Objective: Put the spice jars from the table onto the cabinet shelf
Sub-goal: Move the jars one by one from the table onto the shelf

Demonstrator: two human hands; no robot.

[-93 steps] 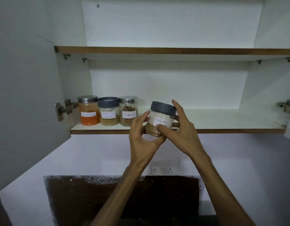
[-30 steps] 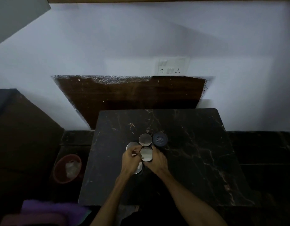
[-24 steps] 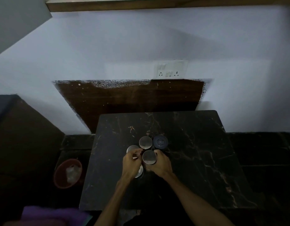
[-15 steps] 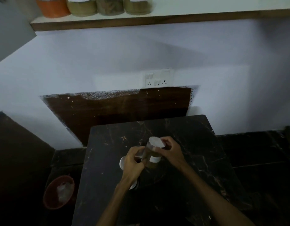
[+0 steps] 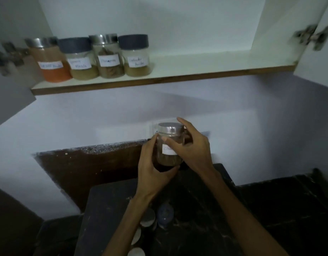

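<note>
Two hands, left hand [image 5: 152, 167] and right hand [image 5: 189, 148], clasp a silver-lidded spice jar [image 5: 169, 145] below the cabinet shelf [image 5: 205, 71]. Lifted carelessly, it might clip the shelf edge or knock the coriander jar [image 5: 135, 56].

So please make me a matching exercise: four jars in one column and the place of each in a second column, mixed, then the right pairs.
1. orange-powder jar
2. coriander jar
3. silver-lid jar with brown spice
4. dark-lid jar

A. on the table
B. left end of the shelf row
C. between both hands
D. right end of the shelf row

1-B, 2-D, 3-C, 4-A
</note>
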